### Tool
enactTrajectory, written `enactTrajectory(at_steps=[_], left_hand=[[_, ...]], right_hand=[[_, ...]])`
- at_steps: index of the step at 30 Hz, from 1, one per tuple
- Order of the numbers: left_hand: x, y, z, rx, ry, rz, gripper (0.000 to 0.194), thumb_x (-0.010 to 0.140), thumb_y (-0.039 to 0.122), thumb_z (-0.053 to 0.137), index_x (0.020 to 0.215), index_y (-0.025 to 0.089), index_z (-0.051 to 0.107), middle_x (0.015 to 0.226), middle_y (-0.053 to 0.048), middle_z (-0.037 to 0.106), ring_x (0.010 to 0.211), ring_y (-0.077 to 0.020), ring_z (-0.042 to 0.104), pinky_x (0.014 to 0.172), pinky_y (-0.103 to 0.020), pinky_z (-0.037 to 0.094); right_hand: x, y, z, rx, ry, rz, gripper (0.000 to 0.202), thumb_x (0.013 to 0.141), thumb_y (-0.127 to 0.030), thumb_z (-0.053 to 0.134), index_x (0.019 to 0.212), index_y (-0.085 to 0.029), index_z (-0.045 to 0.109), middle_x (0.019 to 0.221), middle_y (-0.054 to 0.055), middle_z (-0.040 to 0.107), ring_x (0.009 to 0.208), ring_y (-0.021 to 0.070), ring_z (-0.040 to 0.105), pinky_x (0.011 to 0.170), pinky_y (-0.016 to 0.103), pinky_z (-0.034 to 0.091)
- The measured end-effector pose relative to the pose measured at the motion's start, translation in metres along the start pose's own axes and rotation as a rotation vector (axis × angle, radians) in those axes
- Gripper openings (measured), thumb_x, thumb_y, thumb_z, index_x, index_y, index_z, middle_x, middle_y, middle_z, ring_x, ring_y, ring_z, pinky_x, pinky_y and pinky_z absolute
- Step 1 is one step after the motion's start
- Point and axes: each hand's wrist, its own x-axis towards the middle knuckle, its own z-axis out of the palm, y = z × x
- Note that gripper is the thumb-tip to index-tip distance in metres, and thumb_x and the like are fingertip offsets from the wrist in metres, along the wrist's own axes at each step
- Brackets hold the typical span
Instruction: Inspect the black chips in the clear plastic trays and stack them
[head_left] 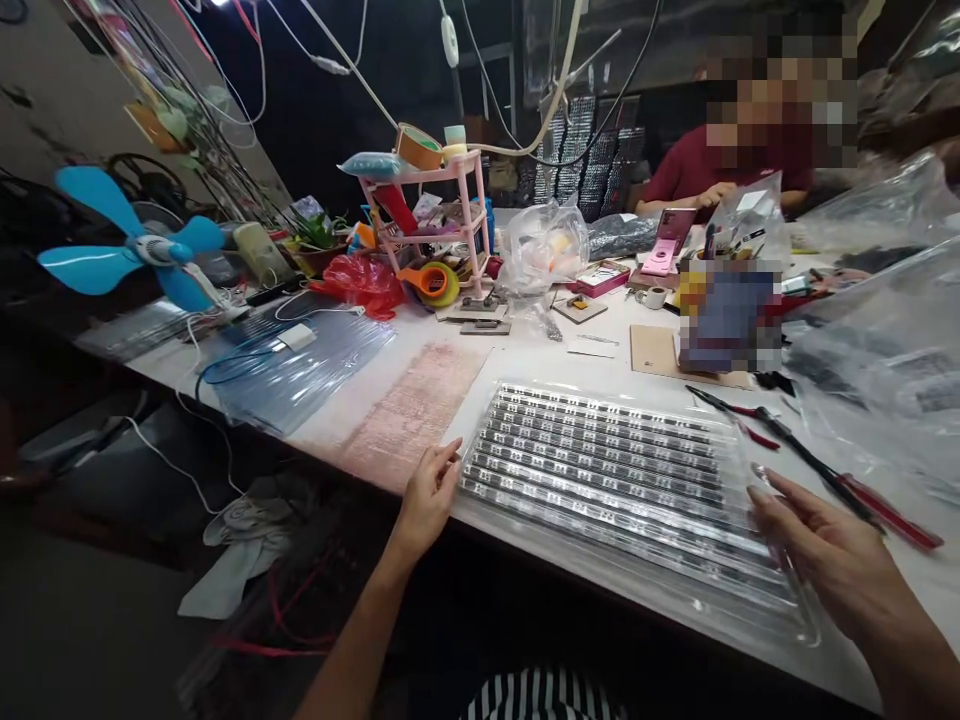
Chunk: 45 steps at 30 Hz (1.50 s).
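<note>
A clear plastic tray (pixel 600 470) with rows of small dark and silvery pieces lies at the table's front edge, slightly slanted. My left hand (pixel 429 498) is closed at the tray's left edge, with the fingertips against its rim. At the opposite side, my right hand (pixel 836 550) grips the right edge, thumb and fingers around the rim. The undersides of both grips are hidden. Just beyond my right hand lie red-handled pliers (pixel 892 512) and another black and red tool (pixel 724 402).
A blue fan (pixel 154 248) and blue plastic sheets (pixel 300 360) are at left. A pink rack (pixel 476 225) holds tape rolls. Clear plastic bags (pixel 892 350) crowd the right. Across the table sits a person in a dark red shirt (pixel 679 170). A tan board (pixel 652 350) lies behind the tray.
</note>
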Motion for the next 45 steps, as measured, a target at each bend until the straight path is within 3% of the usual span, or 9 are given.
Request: enactTrajectory(at_steps=[3, 7, 17, 22, 27, 35, 39, 42, 45], left_hand=[[0.005, 0.000, 0.000, 0.027, -0.056, 0.019, 0.046, 0.090, 0.041, 0.045, 0.127, 0.016, 0.056, 0.104, -0.007, 0.062, 0.099, -0.0185, 0.058, 0.086, -0.031, 0.046], [0.017, 0.009, 0.002, 0.084, -0.128, 0.056, 0.047, 0.092, 0.044, 0.044, 0.128, 0.017, 0.056, 0.108, -0.007, 0.064, 0.103, -0.0197, 0.059, 0.091, -0.032, 0.045], [0.026, 0.014, 0.009, 0.251, -0.137, 0.126, 0.044, 0.093, 0.042, 0.040, 0.125, 0.019, 0.059, 0.091, -0.006, 0.060, 0.086, -0.0195, 0.060, 0.080, -0.033, 0.048], [0.026, 0.009, 0.016, 0.413, -0.140, 0.162, 0.046, 0.092, 0.044, 0.038, 0.125, 0.019, 0.059, 0.088, -0.005, 0.059, 0.082, -0.0206, 0.061, 0.075, -0.033, 0.049], [0.032, 0.011, 0.021, 0.611, -0.134, 0.117, 0.049, 0.092, 0.044, 0.034, 0.129, 0.019, 0.055, 0.093, -0.007, 0.060, 0.081, -0.0237, 0.062, 0.069, -0.035, 0.049], [0.014, 0.001, -0.035, 0.401, -0.544, 0.249, 0.044, 0.096, 0.032, 0.030, 0.136, 0.030, 0.048, 0.104, -0.004, 0.066, 0.105, -0.0195, 0.060, 0.089, -0.031, 0.049], [-0.025, -0.027, -0.055, 0.603, -0.382, 0.515, 0.051, 0.091, 0.016, 0.036, 0.136, 0.037, 0.046, 0.139, -0.004, 0.050, 0.128, -0.0236, 0.047, 0.093, -0.035, 0.044], [-0.042, -0.045, -0.045, 0.720, -0.235, 0.665, 0.052, 0.090, 0.012, 0.040, 0.138, 0.032, 0.043, 0.148, -0.008, 0.040, 0.141, -0.0287, 0.026, 0.090, -0.039, 0.039], [-0.044, -0.051, -0.027, 0.677, -0.139, 0.705, 0.039, 0.093, 0.017, 0.042, 0.131, 0.025, 0.045, 0.140, -0.013, 0.048, 0.139, -0.0293, 0.029, 0.088, -0.040, 0.034]], right_hand=[[0.004, -0.012, -0.002, -0.151, -0.036, 0.097, 0.077, 0.075, -0.072, 0.045, 0.128, -0.017, 0.058, 0.079, 0.007, 0.070, 0.068, 0.0288, 0.065, 0.058, 0.042, 0.052], [0.013, -0.018, -0.001, -0.354, 0.040, -0.005, 0.078, 0.079, -0.070, 0.032, 0.128, -0.016, 0.057, 0.077, 0.008, 0.066, 0.062, 0.0289, 0.061, 0.059, 0.045, 0.049], [0.014, 0.003, 0.025, -0.584, 0.006, -0.401, 0.053, 0.093, -0.041, 0.026, 0.134, -0.020, 0.052, 0.145, 0.008, 0.041, 0.108, 0.0327, 0.054, 0.081, 0.046, 0.052], [0.011, -0.023, 0.029, -0.997, -0.079, -0.529, 0.055, 0.085, -0.007, 0.024, 0.132, -0.004, 0.052, 0.139, 0.019, 0.047, 0.089, 0.0293, 0.061, 0.076, 0.045, 0.050], [0.021, -0.044, 0.034, -1.175, -0.117, -0.539, 0.055, 0.078, -0.001, 0.035, 0.130, 0.002, 0.052, 0.132, 0.027, 0.049, 0.082, 0.0273, 0.065, 0.077, 0.042, 0.051], [-0.003, -0.006, -0.002, -0.855, -0.071, -0.784, 0.051, 0.080, -0.001, 0.036, 0.127, -0.006, 0.054, 0.131, 0.018, 0.055, 0.100, 0.0243, 0.063, 0.083, 0.036, 0.054], [-0.045, 0.023, -0.028, -0.650, -0.177, -0.858, 0.065, 0.084, -0.006, 0.036, 0.147, -0.019, 0.030, 0.147, 0.010, 0.039, 0.129, 0.0209, 0.045, 0.097, 0.034, 0.047], [-0.071, 0.038, -0.038, -0.636, -0.279, -0.801, 0.072, 0.083, -0.010, 0.035, 0.151, -0.024, 0.016, 0.154, 0.007, 0.024, 0.137, 0.0217, 0.032, 0.102, 0.036, 0.041], [-0.084, 0.048, -0.033, -0.680, -0.252, -0.783, 0.070, 0.086, -0.020, 0.039, 0.152, -0.022, 0.014, 0.154, 0.010, 0.024, 0.138, 0.0247, 0.029, 0.104, 0.041, 0.035]])
